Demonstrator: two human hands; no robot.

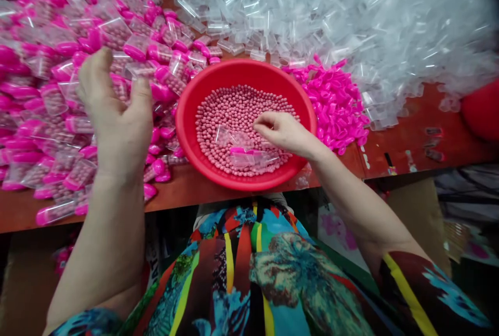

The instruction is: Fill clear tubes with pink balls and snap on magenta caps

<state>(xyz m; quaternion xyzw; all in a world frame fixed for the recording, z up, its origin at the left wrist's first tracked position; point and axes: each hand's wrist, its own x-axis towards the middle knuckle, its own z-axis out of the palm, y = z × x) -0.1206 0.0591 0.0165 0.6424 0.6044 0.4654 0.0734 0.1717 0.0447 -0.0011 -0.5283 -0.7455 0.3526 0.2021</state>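
My left hand [117,112] is over a heap of clear containers with pink caps [54,97], filled with pink beads. Its thumb and fingers are spread apart, and no container is plainly gripped. A red plastic bowl [183,123] stands in front of me, with small pink beads [234,104] in it. On the beads lie clear plastic containers [253,159], and a bright pink piece [237,151] shows among them. My right hand [283,130] hovers over the bowl's right side. Its fingers are curled together with the thumb; anything between them is hidden.
Bright pink caps [331,102] are piled right of the bowl. Behind them spreads a large heap of clear empty containers [312,8]. A red rounded object [483,110] sits at the far right. Small scraps [411,162] lie near the front edge of the reddish-brown table [390,143].
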